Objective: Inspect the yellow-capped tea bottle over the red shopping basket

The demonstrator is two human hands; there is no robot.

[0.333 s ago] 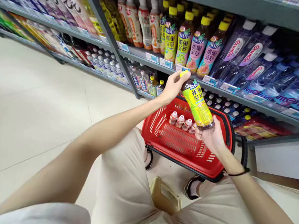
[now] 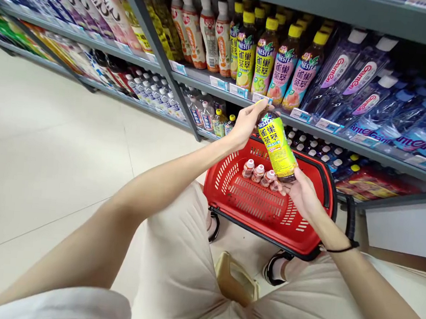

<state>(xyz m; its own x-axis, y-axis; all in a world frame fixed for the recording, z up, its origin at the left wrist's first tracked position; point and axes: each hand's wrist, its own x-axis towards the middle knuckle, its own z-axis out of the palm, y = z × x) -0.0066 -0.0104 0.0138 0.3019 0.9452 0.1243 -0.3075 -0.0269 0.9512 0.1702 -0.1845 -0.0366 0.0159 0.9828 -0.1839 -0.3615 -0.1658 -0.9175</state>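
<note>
Gripping a yellow-labelled Nestea 雀巢茶萃 bottle, fingers of left hand and right hand closed around it

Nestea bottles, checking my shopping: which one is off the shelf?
The yellow-green-labelled Nestea bottle, held tilted above the red basket by the left hand and right hand; the others stand upright on the shelf.

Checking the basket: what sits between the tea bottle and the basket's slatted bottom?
In the head view, a row of small pink-and-white bottles sits under the Nestea bottle in the red basket.
</note>
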